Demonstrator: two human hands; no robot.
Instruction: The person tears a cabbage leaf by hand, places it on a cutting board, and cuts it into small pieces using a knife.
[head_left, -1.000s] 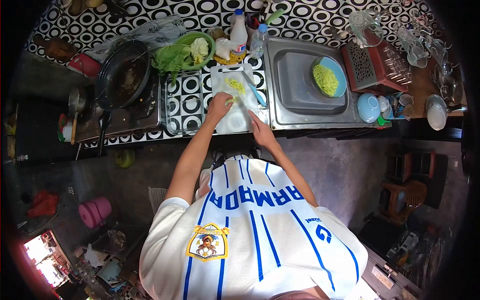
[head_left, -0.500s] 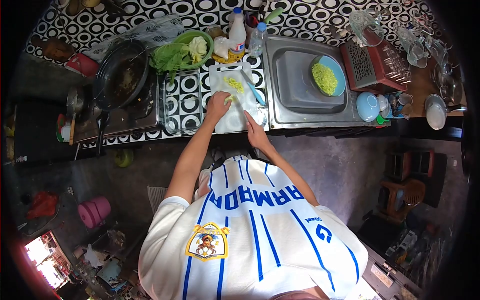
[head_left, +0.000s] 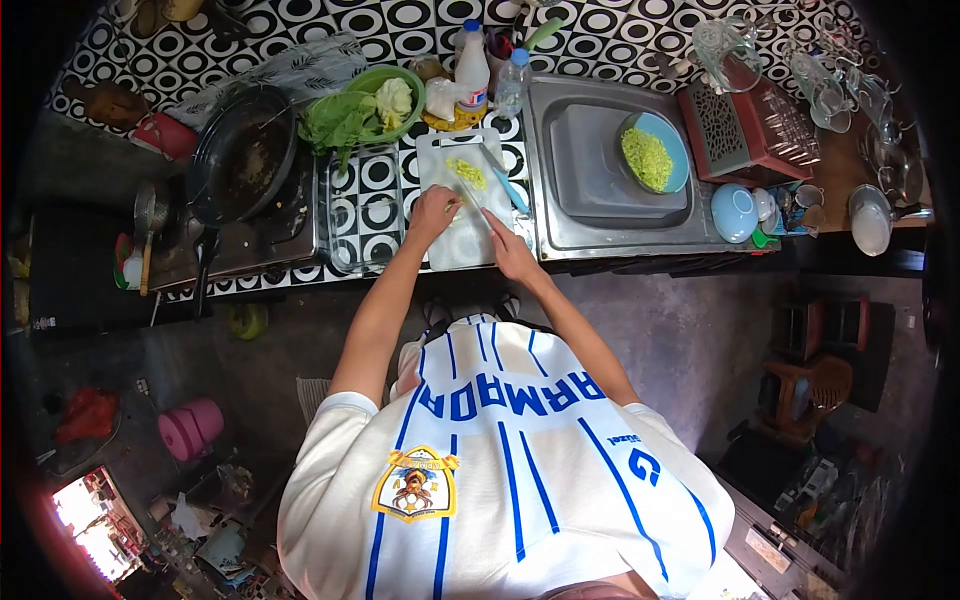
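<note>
On the white cutting board point(head_left: 457, 246) lies a small pile of chopped pale-green vegetable point(head_left: 466, 173). My left hand point(head_left: 435, 212) rests at the board's left side, its fingers closed on a small piece of green vegetable that is mostly hidden. The handle of a knife point(head_left: 470, 192) is in my right hand point(head_left: 512, 250), and its blade slants up and left across the board, close to the chopped pile. A second knife with a light-blue handle point(head_left: 512, 190) lies along the board's right edge.
Left of the board are a glass tray point(head_left: 335, 222), a green bowl of leaves point(head_left: 408, 122) and a black wok point(head_left: 240, 160) on the stove. Bottles point(head_left: 472, 68) stand behind. The sink point(head_left: 540, 150) at right holds a blue bowl point(head_left: 680, 160) of chopped vegetable.
The knife in my right hand has moved up and left, its blade now nearer the chopped pile. My left hand has barely shifted and stays closed.
</note>
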